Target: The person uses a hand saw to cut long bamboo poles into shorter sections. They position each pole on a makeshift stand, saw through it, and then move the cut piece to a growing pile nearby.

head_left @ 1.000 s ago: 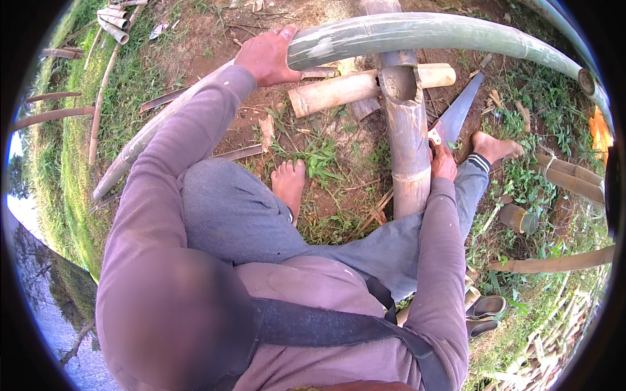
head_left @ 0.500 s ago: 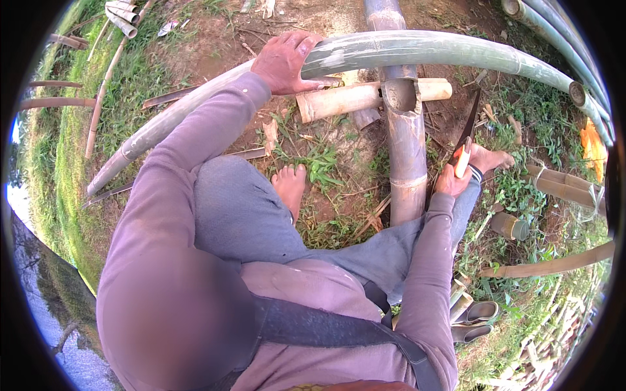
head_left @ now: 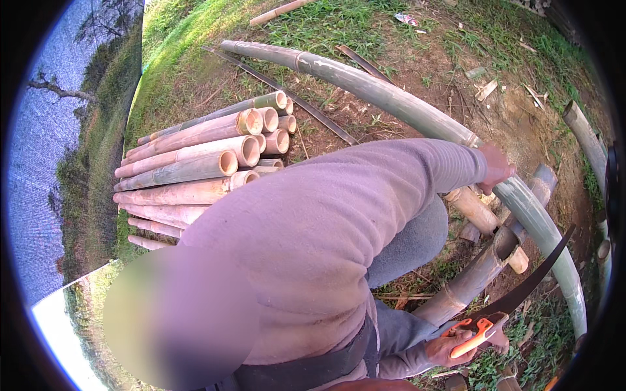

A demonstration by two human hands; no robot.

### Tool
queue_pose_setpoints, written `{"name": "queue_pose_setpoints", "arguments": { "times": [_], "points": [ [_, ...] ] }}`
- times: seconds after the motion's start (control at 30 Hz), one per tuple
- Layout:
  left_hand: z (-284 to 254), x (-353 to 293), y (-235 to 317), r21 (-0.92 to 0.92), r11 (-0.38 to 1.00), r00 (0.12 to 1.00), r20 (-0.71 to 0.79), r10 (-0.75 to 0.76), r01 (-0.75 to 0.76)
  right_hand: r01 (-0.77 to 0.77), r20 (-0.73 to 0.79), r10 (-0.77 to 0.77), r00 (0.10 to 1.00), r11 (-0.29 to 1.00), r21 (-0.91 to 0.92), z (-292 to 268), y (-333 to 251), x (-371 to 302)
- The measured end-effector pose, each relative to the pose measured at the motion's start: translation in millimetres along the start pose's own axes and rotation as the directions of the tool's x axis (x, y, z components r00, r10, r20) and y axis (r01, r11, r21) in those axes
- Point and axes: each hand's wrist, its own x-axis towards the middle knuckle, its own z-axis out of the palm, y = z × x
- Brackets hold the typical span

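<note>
A long green bamboo pole (head_left: 385, 94) runs from the upper left down to the lower right. My left hand (head_left: 497, 168) grips it from above, fingers wrapped over the far side. The pole lies across a thicker, weathered bamboo support (head_left: 450, 300) that has a notch cut in its top. A short pale bamboo piece (head_left: 475, 210) crosses this support under the pole. Low on the right, my right hand (head_left: 450, 348) is closed around the orange handle of a handsaw (head_left: 527, 287). Its dark curved blade points up and right, seen against the pole; whether they touch, I cannot tell.
On the left lies a stack of cut bamboo lengths (head_left: 186, 168), open ends facing right. A thin dark strip (head_left: 293, 98) rests on the ground beside the pole. Another bamboo pole (head_left: 585, 133) stands out at the right edge. Grass, bare soil and scraps surround these.
The view has swung left, bringing the bamboo stack into sight. My left hand keeps its grip on the pole, and my right hand still holds the saw.
</note>
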Motion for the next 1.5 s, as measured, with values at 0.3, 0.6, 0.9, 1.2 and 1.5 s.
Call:
{"name": "queue_pose_setpoints", "arguments": {
  "times": [0.3,0.6,0.9,1.2,1.5],
  "points": [
    [-13,10,4,-0.046,0.999,1.0,0.015,-0.011,0.012,-0.164,0.261,0.121,0.958,0.975,0.15,65,-20,23],
    [-22,6,21,0.057,0.994,0.991,0.095,-0.099,0.094,-0.009,0.278,-0.035,0.96,0.988,0.157,81,-30,35],
    [-31,21,1,-0.017,0.999,0.995,0.094,-0.034,0.035,-0.019,0.3,-0.019,0.954,0.992,0.122,94,-29,38],
    [-29,24,-7,-0.047,0.999,0.994,0.105,-0.013,0.018,-0.087,0.356,0.061,0.933,0.995,0.055,24,-62,-6],
    [-39,28,-1,-0.058,0.998,0.992,0.125,-0.028,0.035,0.131,0.266,-0.138,0.954,0.99,0.045,161,-46,85]
  ]
}}
